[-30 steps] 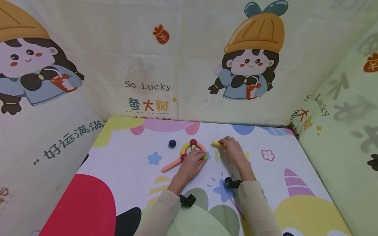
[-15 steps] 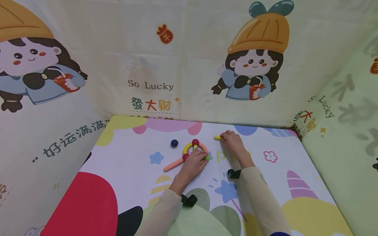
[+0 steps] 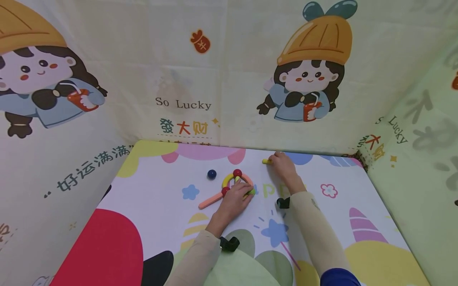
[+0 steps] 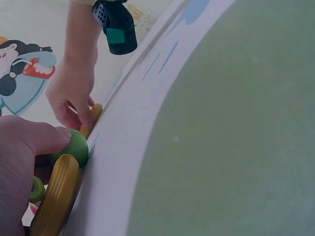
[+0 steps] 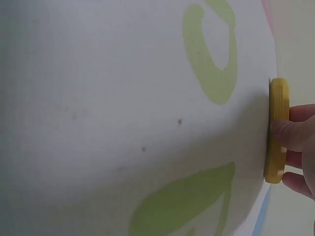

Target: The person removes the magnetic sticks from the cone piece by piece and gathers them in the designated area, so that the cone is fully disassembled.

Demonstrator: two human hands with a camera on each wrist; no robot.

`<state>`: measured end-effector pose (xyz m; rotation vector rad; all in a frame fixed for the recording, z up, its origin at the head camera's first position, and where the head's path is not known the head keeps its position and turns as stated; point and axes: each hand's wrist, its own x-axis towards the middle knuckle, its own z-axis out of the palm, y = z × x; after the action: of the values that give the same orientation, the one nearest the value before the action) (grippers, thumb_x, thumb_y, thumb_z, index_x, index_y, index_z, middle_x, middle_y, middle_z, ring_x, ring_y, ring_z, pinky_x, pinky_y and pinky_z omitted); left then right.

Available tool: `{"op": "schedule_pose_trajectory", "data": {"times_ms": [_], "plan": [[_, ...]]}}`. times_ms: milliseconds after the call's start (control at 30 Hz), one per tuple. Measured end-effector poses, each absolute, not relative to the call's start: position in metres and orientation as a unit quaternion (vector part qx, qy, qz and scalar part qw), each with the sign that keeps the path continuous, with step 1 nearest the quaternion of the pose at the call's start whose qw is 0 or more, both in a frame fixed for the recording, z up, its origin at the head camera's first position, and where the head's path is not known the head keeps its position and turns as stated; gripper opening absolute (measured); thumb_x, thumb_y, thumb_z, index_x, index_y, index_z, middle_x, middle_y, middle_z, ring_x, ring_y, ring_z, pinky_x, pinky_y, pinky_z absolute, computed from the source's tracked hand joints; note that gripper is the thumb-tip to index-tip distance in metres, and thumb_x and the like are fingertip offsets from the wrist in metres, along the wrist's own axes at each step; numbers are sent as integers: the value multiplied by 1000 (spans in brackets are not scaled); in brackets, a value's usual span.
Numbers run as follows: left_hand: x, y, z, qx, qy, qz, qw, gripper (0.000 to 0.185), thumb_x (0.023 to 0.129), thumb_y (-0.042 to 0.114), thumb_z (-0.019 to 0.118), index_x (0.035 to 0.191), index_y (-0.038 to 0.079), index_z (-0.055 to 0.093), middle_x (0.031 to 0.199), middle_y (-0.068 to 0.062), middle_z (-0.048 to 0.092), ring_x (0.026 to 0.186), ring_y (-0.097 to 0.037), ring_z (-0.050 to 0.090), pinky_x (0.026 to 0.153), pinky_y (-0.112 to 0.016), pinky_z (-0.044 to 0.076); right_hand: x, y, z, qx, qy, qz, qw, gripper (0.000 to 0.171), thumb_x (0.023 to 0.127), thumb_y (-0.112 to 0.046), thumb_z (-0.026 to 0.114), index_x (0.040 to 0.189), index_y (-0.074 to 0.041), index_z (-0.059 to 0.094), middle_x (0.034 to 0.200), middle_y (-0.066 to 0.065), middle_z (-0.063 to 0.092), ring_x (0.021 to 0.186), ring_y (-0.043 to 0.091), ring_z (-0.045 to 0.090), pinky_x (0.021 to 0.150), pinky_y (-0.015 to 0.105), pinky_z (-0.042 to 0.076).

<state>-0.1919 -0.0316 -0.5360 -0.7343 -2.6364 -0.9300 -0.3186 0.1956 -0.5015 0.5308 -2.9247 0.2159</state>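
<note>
The right hand (image 3: 282,167) had slid its short yellow plastic stick (image 3: 266,161) farther across the cartoon-printed counter (image 3: 150,198), grip pinched on it; the left hand (image 3: 236,198) curled over the green ball (image 4: 74,147) beside it.

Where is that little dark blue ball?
In the head view the dark blue ball lies alone on the mat, left of the red-topped arch under the left hand.
</note>
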Motion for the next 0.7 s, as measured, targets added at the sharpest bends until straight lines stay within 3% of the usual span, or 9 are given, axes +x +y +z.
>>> {"op": "schedule_pose_trajectory", "data": {"times_ms": [200,700], "plan": [[-191,-32,-536,-252,-905,-319,126,38,92,23,74,127,11,69,124,-1,70,125,-15,62,117,-37,38,-324,195,-501,171,-981,63,70,25,98,2,50,113,-1,70,110,17,62,108,35,57,93,48,52],[-191,-31,-535,-251,-907,-314,123,39,91,23,74,128,11,69,125,-1,70,125,-15,62,116,-37,39,-323,194,-501,177,-980,38,79,25,99,2,51,114,-3,71,110,14,63,108,32,59,90,45,55]]}}
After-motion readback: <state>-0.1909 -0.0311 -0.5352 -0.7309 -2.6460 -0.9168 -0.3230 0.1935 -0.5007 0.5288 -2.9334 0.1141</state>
